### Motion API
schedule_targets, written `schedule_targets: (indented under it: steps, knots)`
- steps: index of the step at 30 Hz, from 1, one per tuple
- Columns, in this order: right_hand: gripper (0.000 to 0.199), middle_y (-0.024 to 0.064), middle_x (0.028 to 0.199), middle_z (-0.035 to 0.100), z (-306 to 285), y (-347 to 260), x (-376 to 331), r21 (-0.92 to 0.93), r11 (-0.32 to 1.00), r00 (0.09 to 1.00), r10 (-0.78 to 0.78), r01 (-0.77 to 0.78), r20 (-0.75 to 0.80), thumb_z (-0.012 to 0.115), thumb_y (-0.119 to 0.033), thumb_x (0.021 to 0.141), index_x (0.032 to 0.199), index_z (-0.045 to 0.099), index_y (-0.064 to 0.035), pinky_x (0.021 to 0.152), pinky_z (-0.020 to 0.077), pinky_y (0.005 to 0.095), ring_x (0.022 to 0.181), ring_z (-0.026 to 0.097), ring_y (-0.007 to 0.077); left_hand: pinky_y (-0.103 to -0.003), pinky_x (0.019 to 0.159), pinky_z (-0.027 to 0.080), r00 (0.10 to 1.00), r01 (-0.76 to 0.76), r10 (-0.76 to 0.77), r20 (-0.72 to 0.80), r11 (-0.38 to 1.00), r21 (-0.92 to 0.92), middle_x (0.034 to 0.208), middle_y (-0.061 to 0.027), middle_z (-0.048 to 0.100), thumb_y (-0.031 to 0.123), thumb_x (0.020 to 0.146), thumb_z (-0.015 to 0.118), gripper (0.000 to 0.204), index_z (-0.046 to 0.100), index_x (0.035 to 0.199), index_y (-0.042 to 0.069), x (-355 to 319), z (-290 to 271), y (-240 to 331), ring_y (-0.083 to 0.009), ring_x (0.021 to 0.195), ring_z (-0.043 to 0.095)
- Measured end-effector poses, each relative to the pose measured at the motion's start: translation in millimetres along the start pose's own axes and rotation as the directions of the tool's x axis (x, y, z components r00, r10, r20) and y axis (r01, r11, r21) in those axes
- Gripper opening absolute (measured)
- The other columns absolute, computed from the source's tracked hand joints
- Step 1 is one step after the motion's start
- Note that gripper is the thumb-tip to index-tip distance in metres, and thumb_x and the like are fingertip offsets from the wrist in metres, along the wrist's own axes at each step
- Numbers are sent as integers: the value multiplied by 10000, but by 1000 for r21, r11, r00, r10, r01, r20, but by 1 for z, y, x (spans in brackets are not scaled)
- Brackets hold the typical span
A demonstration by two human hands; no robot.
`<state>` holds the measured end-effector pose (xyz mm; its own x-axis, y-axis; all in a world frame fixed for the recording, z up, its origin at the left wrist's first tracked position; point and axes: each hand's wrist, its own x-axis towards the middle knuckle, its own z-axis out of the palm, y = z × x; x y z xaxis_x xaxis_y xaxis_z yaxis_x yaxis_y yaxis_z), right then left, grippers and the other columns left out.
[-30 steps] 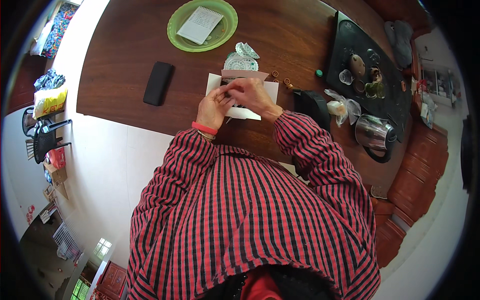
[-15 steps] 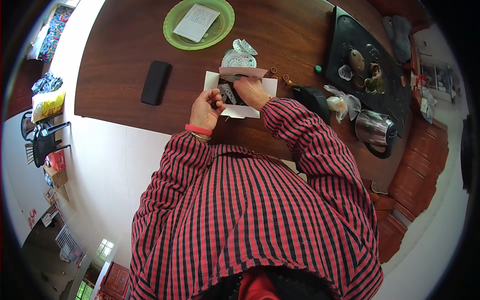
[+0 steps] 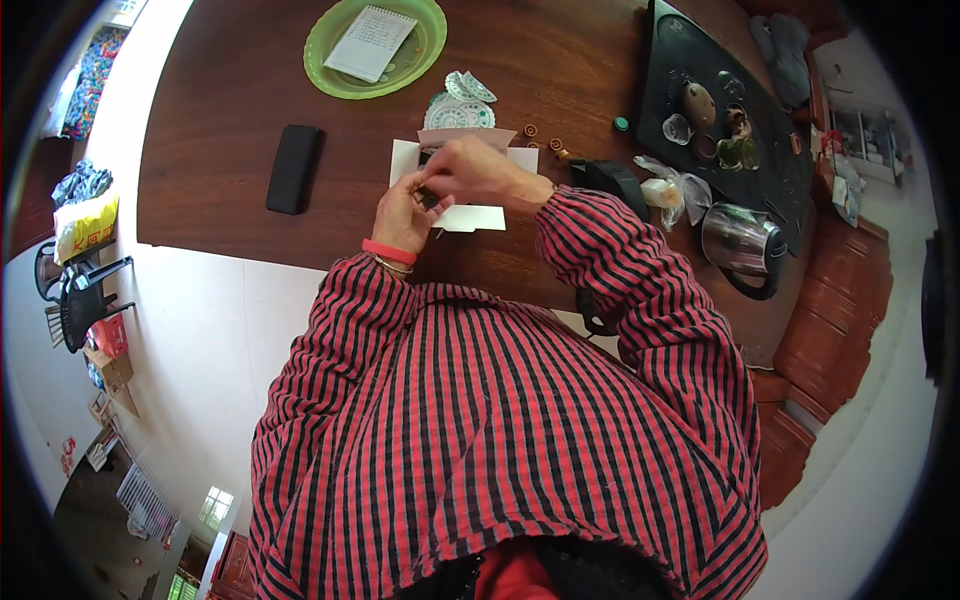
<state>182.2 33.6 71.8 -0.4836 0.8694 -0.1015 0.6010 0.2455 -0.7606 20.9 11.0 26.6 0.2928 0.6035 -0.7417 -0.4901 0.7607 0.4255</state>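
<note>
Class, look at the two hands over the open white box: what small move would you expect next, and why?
Probably lowering the small dark item into the white box. Both the left hand and right hand pinch it just above the box, whose flaps lie open.

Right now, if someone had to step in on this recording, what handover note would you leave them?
Left hand: at the left side of the white unfolded cardboard box on the dark wooden table, pinching a small dark item; what it is cannot be told.
Right hand: over the box's middle, fingers meeting the left hand's.
Nearby: black rectangular phone to the left, green round plate with a notepad beyond.
Done: box lies opened flat.
Left: box unfolded, nothing closed.
</note>
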Motion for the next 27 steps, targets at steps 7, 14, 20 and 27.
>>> schedule_targets:
  steps: [7, 14, 20, 27]
  knots:
    - [143, 192, 679, 619, 8, 41, -10, -210, 971, 990, 96, -115, -101, 561, -116, 750, 715, 644, -5, 582, 490, 413, 655, 629, 342, -296, 640, 477, 961, 148, -133, 242, 988, -46, 773, -48, 562, 172, 911, 471, 197, 561, 980, 10, 9, -33, 7, -141, 676, 527]
    - [122, 189, 709, 631, 40, 55, -22, -565, 825, 993, 93, -38, 69, 574, -116, 739, 708, 651, -27, 600, 503, 424, 690, 649, 318, -281, 618, 480, 993, 47, -44, 105, 999, -19, 791, -52, 561, 97, 891, 483, 209, 544, 1060, -10, 4, -24, -3, -136, 643, 517]
    - [96, 177, 721, 632, 40, 59, -21, -572, 820, 997, 59, -19, 52, 583, -99, 694, 711, 648, -31, 628, 494, 452, 722, 638, 330, -315, 689, 512, 1000, 25, -25, 6, 1000, 7, 852, -72, 582, 61, 882, 474, 241, 534, 1101, -21, 3, -21, -2, -159, 707, 552]
    - [114, 190, 714, 622, 30, 61, -14, -531, 847, 991, 95, -31, 93, 565, -65, 640, 718, 626, -10, 637, 495, 445, 730, 628, 355, -358, 781, 509, 998, 56, -55, -12, 998, 5, 909, -103, 589, 56, 888, 457, 278, 519, 1144, -34, 3, -18, -3, -193, 790, 572]
